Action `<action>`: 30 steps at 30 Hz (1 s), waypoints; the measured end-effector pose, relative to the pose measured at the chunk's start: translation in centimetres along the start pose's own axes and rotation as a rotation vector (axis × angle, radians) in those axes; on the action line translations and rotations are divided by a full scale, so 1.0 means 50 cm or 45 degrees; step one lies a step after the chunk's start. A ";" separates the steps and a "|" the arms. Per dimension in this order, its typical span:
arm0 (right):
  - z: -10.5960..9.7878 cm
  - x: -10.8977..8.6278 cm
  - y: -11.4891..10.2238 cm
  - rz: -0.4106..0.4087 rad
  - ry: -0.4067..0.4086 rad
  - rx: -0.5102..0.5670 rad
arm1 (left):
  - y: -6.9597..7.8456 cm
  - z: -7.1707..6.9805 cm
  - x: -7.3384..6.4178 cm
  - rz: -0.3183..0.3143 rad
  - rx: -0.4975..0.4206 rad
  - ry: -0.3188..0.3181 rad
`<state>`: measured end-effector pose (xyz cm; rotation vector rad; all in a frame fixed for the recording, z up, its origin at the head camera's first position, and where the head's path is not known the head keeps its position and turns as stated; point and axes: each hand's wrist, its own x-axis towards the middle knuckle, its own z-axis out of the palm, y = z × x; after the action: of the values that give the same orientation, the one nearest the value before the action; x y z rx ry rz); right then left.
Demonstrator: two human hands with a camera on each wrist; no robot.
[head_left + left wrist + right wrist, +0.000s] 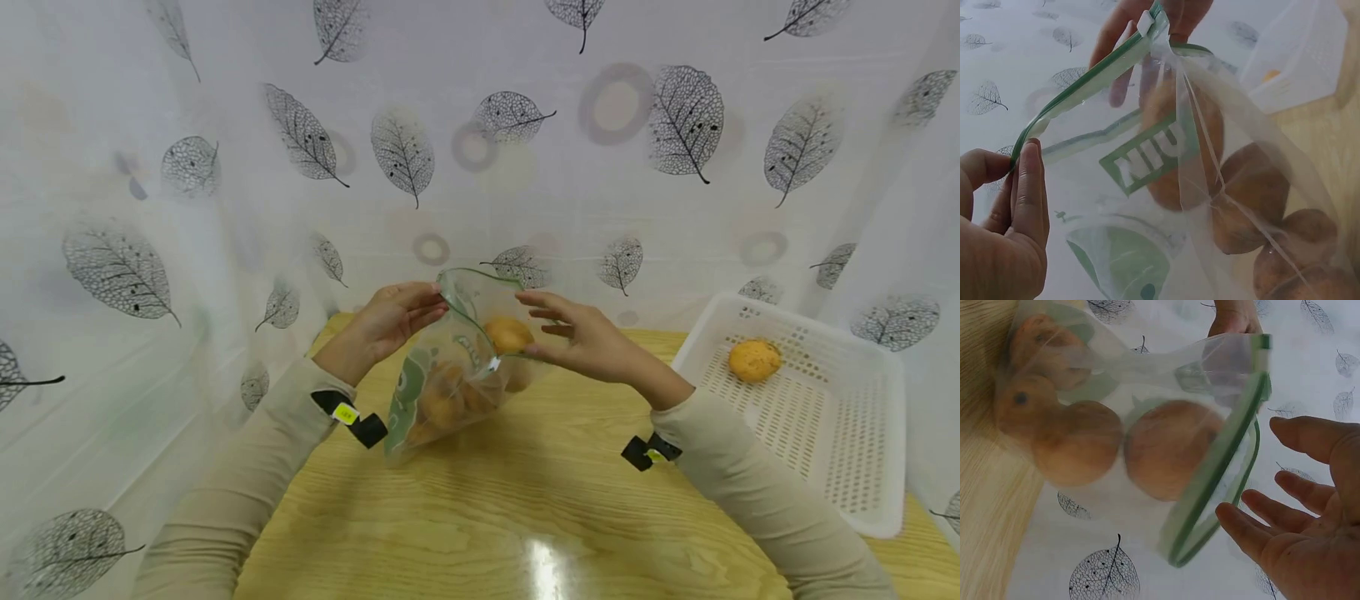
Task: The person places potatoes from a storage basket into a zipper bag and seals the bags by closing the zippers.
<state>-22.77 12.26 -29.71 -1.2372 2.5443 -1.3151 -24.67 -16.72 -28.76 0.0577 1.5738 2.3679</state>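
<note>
The bag (pixel 411 392), clear plastic with green print, stands on the wood-grained table (pixel 390 533), its green-edged mouth gaping up and toward the right. On the bag's left, the left hand (pixel 395 321) pinches the rim between thumb and fingers. On its right, the right hand (pixel 585 340) is released and empty, thumb and fingers spread well apart beside the mouth; whether a fingertip touches the rim, I cannot tell. Inside the bag, one potato (pixel 508 335) sits high, just below the mouth, and several other potatoes (pixel 442 407) crowd together at the bottom. A white slider (pixel 493 364) shows on the rim's near side.

Well to the right of the bag, a white perforated basket (pixel 891 442) holds a single yellowish potato. Behind the bag and to both sides hangs a pale, translucent curtain (pixel 480 50) printed with dark leaf skeletons and faint rings. A glare spot lies on the table, nearer the person than the bag.
</note>
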 end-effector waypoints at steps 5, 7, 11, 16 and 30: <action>-0.031 -0.016 0.011 0.035 0.081 0.021 | 0.001 0.000 -0.001 0.006 0.000 -0.001; -0.048 -0.026 0.019 0.072 0.116 0.035 | 0.002 -0.001 -0.001 0.005 -0.005 -0.001; -0.085 -0.048 0.037 0.147 0.184 0.025 | 0.002 -0.002 -0.001 0.006 -0.002 -0.010; -0.138 -0.081 0.067 0.271 0.246 -0.002 | 0.004 -0.002 -0.001 0.008 -0.005 -0.018; -0.249 -0.184 0.168 0.657 0.275 -0.158 | 0.004 -0.004 0.000 0.008 -0.004 -0.012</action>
<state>-26.22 29.51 -30.45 -0.4027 2.8472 -1.2322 -24.76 -16.98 -28.67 0.0726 1.5682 2.3711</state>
